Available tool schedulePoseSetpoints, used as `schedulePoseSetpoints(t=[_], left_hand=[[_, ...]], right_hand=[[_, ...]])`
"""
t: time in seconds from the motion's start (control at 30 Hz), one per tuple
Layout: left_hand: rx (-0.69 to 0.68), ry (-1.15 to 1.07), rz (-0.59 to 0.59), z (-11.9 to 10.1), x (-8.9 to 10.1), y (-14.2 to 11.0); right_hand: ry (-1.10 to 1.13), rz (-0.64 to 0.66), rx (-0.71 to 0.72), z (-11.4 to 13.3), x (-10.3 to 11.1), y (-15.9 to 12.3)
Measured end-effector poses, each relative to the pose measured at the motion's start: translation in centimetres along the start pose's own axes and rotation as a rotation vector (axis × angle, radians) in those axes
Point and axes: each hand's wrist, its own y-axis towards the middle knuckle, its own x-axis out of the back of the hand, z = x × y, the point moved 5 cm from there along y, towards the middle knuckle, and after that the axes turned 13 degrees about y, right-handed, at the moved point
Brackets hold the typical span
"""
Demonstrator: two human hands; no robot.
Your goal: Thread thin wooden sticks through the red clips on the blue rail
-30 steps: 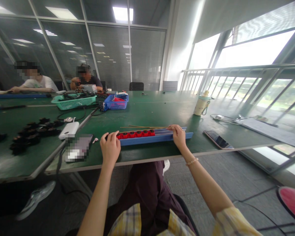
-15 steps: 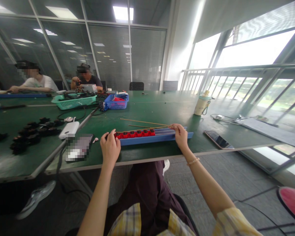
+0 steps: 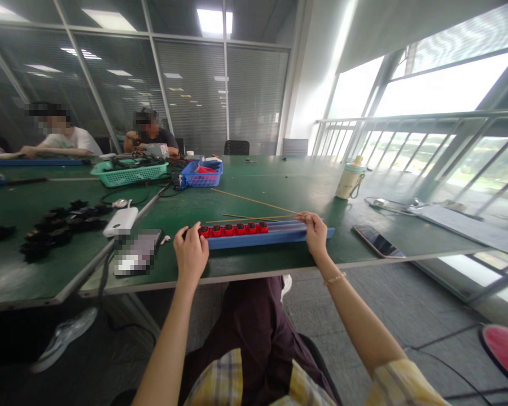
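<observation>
A long blue trough (image 3: pixel 258 241) lies along the table's front edge, with a row of several red blocks with black tops (image 3: pixel 240 228) in its left and middle part. My left hand (image 3: pixel 191 252) is closed around the trough's left end, its fingertips by the leftmost red block. Above the trough's right end, my right hand (image 3: pixel 315 230) pinches a thin yellowish stick (image 3: pixel 254 199) that slants up to the left. A second thin stick (image 3: pixel 249 218) runs left from the same fingers, close over the blocks. Behind the trough, a darker stick (image 3: pixel 237 215) lies on the table.
Left of the trough are a phone (image 3: pixel 139 251), an earbud (image 3: pixel 165 239), a white box-shaped device (image 3: pixel 121 221) and black parts (image 3: pixel 46 237). Baskets, green (image 3: pixel 129 176) and blue (image 3: pixel 202 178), stand behind. Rightward are a tumbler (image 3: pixel 349 180) and another phone (image 3: pixel 377 241). Two people sit across.
The far end of the upper stick has swung up and away from the trough, widening the gap between the two sticks. My left hand and the trough stay in place.
</observation>
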Motion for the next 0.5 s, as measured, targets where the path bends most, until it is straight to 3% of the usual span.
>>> schedulePoseSetpoints(t=[0.5], left_hand=[[-0.021,0.037,-0.003,0.17,-0.16,-0.04]], right_hand=[[-0.041,0.054,-0.015,0.37,-0.65,-0.08]])
